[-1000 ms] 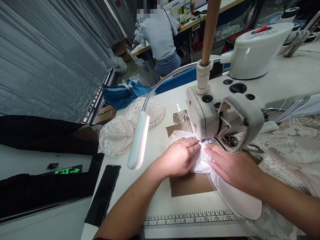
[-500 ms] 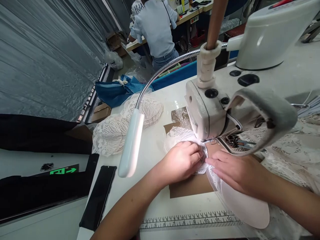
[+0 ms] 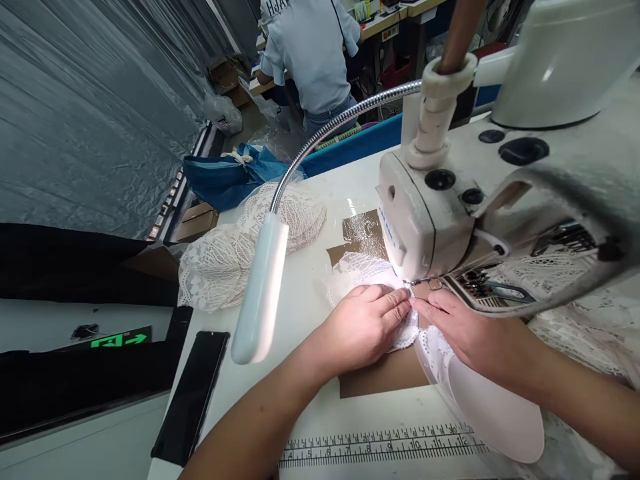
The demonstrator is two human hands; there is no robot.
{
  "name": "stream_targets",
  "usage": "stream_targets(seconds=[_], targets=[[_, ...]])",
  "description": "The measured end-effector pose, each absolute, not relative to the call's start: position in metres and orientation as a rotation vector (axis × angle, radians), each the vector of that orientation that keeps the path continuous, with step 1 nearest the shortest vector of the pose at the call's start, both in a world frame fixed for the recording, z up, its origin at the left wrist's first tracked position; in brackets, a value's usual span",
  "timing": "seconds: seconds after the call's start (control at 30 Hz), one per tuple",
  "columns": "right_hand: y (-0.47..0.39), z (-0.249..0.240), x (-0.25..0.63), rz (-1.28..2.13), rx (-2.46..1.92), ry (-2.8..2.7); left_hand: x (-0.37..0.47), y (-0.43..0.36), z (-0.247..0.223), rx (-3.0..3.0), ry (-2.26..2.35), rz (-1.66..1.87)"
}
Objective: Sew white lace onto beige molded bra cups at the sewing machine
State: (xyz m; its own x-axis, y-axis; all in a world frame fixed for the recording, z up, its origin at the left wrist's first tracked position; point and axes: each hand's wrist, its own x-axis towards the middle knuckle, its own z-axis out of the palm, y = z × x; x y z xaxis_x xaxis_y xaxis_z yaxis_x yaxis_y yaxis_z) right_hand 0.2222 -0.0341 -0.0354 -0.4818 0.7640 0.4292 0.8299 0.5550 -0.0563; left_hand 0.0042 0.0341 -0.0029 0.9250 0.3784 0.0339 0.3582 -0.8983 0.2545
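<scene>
Under the head of the white sewing machine [image 3: 407,220] lies a piece of white lace [image 3: 363,268]. My left hand [image 3: 373,323] presses on this lace, fingers together, its fingertips just in front of the needle area. My right hand [image 3: 463,327] is closed at the lace edge beside them, thumb and fingers pinched together. The two hands' fingertips nearly meet. From under my right hand a lace-edged strap and a smooth pale pink cup [image 3: 500,413] hang toward the table's front. The needle itself is hidden.
A lamp [image 3: 263,293] on a bent metal neck stands left of the hands. Behind it lies a lace pile [image 3: 220,267]. A black phone [image 3: 193,397] rests at the left edge. More lace [image 3: 575,327] and scissors are at right. A person [image 3: 310,60] sits beyond.
The view has shifted closer to the machine. My left fingers lie flatter, and my right hand has moved up toward the needle area, its fingers more gathered at the lace.
</scene>
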Motion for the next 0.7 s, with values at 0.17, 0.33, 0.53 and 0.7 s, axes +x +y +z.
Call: stream_targets(seconds=[0.17,0.33,0.53,0.7], targets=[[-0.034,-0.038,0.218,-0.258,-1.34,-2.396,0.006,0.036,0.001,2.824,0.581,0.108],[-0.037,-0.04,0.221,-0.174,-1.289,-2.424,0.007,0.038,-0.001,2.836,0.615,0.133],[-0.036,-0.03,0.225,-0.007,-1.139,-2.459,0.005,0.041,-0.007,2.796,0.579,0.168],[-0.035,-0.033,0.224,-0.066,-1.142,-2.427,0.004,0.041,-0.009,2.785,0.593,0.139]])
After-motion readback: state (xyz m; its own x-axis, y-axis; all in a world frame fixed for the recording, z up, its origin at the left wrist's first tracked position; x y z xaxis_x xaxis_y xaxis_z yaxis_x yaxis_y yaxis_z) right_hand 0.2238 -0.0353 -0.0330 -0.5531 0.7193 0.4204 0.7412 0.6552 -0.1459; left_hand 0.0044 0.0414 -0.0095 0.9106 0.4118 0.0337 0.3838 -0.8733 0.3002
